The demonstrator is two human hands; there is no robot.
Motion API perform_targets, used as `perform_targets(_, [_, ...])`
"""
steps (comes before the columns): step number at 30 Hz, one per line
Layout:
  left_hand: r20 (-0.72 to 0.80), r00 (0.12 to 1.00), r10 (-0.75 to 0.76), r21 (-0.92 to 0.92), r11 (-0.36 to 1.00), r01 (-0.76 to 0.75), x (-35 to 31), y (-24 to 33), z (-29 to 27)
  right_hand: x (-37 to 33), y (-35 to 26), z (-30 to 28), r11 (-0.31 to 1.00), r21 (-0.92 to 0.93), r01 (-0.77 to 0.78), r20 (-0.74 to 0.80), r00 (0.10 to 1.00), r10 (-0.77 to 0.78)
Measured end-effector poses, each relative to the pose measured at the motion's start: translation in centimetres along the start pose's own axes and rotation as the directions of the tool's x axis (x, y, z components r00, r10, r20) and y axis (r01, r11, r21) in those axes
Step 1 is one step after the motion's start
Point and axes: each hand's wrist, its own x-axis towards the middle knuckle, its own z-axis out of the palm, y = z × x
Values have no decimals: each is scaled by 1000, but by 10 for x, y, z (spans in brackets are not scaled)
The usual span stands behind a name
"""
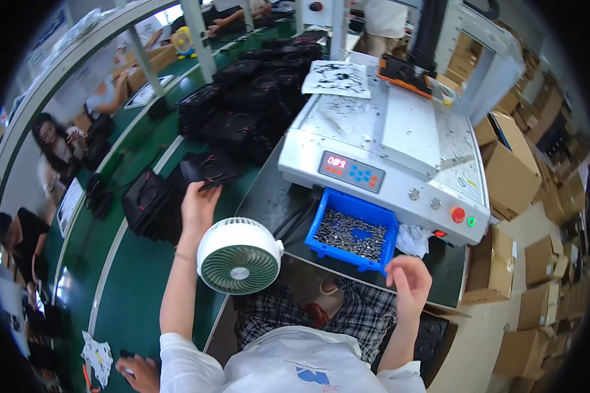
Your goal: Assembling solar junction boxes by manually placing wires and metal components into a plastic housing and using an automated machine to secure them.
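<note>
My left hand (198, 211) reaches over the green conveyor and is closed on the near edge of a black square part (206, 169). Beside that part, a stack of similar black square parts (149, 204) stands on the belt. My right hand (410, 280) hovers at the front right corner of a blue bin (351, 260). Its thumb and fingertips are drawn together; anything between them is too small to make out. Many small metal screws (351, 234) lie in the bin. A white round fan (240, 257) stands close to my left forearm.
Behind the bin stands a white benchtop machine (373, 147) with a red button (458, 215). More black parts (249, 92) are piled on the green conveyor (134, 288). A co-worker's hand (139, 373) is at lower left. Cardboard boxes (488, 268) crowd the right.
</note>
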Motion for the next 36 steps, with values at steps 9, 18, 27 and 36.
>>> perform_targets(9, [218,975,36,-93,996,-16,-88,69,36,84,10,1,598,-726,339,446,894,34])
perform_targets(18, [250,960,125,68,987,-146,-142,60,114,96,31,17,363,-830,423,514,833,206])
perform_targets(27, [327,943,-61,196,981,-5,-171,16,140,56,-18,21,944,-223,245,266,946,-183])
perform_targets(36, [435,896,-89,261,965,-31,-176,-16,129,19,-48,46,900,-238,365,400,881,-252])
